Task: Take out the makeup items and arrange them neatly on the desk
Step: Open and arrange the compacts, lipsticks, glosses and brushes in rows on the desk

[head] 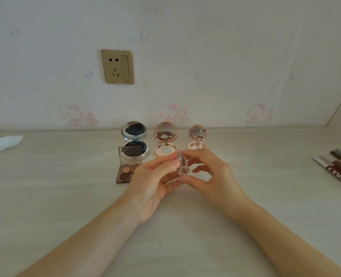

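Note:
Above the desk's middle, my left hand (pixel 154 182) and my right hand (pixel 209 172) both pinch a small clear plastic case (pixel 181 164), held edge-on between the fingertips. Behind it, three round compacts stand open in a row: a silver one with a black puff (pixel 134 139), a rose-gold one (pixel 165 139) and a smaller pink one (pixel 197 137). A brown eyeshadow palette (pixel 128 164) lies open in front of the silver compact, just left of my left hand.
Several makeup pencils and a tube (pixel 339 166) lie at the desk's right edge. A white tissue (pixel 2 142) sits at the far left. The wall carries a gold power socket (pixel 117 66). The pale wooden desk (pixel 65 196) spreads toward me.

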Available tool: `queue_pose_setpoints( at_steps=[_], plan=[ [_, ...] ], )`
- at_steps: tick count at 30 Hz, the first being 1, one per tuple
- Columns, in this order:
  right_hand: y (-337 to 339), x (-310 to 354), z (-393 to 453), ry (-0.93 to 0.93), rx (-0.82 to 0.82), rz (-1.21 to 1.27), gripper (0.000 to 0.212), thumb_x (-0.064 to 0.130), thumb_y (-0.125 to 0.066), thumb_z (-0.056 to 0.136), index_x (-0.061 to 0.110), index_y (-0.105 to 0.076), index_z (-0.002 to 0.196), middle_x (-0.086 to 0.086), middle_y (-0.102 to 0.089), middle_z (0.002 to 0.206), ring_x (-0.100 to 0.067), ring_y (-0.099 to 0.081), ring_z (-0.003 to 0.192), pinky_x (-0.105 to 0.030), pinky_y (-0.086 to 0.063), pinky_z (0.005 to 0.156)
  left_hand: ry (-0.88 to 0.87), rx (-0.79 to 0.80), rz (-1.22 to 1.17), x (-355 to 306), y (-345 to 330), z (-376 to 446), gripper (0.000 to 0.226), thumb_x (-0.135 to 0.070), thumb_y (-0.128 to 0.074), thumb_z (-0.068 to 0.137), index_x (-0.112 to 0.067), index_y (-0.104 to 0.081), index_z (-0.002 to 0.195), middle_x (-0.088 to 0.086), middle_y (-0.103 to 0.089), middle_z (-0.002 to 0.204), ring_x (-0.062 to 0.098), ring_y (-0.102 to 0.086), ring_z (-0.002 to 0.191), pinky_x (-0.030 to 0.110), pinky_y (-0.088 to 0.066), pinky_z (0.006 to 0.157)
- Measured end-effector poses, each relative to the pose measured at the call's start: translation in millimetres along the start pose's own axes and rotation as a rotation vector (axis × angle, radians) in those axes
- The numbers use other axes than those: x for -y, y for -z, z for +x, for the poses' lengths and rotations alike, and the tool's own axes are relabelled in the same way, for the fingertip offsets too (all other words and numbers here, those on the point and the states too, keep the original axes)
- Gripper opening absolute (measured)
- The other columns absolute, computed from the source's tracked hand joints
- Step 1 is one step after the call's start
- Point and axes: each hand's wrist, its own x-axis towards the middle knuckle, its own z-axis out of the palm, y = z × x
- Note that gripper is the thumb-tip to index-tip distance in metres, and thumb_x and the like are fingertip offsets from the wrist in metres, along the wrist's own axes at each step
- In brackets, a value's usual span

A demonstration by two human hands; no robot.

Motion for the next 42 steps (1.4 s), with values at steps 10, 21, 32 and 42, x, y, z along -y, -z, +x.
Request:
queue_pose_setpoints(
  at_steps=[10, 21, 32, 42],
  plan=[
    [-0.8, 10.7, -1.9, -0.009, -0.038, -0.022, 0.047, 0.020, -0.082, 0.072, 0.044, -0.053, 0.100, 0.012, -0.062, 0.099, -0.004, -0.060, 0.090, -0.014, -0.047, 0.075, -0.023, -0.055, 0.074, -0.3, -6.4, -5.0, 0.043, -0.015, -0.073, 0.062, -0.006, -0.072, 0.104, 0.015, -0.072, 0.094, 0.020, -0.068, 0.078, 0.026, -0.055, 0.062],
    [-0.7, 14.0, -2.3, -0.017, -0.071, -0.027, 0.046, 0.022, -0.082, 0.072, 0.044, -0.053, 0.100, 0.017, -0.063, 0.099, -0.004, -0.060, 0.095, -0.014, -0.048, 0.081, -0.035, -0.031, 0.072, -0.8, -7.8, -5.4, 0.041, -0.017, -0.071, 0.066, -0.008, -0.074, 0.106, 0.013, -0.073, 0.103, 0.018, -0.069, 0.084, 0.027, -0.056, 0.069],
    [4.2, 14.0, -0.9, -0.254, 0.002, 0.282, 0.034, 0.033, -0.080, 0.070, 0.033, -0.066, 0.100, 0.014, -0.070, 0.098, -0.007, -0.069, 0.092, -0.019, -0.053, 0.076, -0.136, -0.043, 0.114, 1.7, 2.6, -0.1, 0.044, -0.012, -0.078, 0.062, -0.004, -0.073, 0.104, 0.018, -0.071, 0.105, 0.026, -0.069, 0.099, 0.032, -0.056, 0.083],
    [5.8, 10.3, -3.1, -0.354, -0.013, 0.456, 0.040, 0.005, -0.079, 0.074, 0.024, -0.067, 0.106, 0.002, -0.072, 0.102, -0.014, -0.072, 0.091, -0.023, -0.056, 0.081, -0.262, -0.085, 0.418, 1.3, 1.0, -2.2, 0.030, -0.012, -0.081, 0.068, -0.022, -0.078, 0.096, -0.001, -0.074, 0.105, 0.018, -0.069, 0.102, 0.038, -0.052, 0.094]
  ],
)
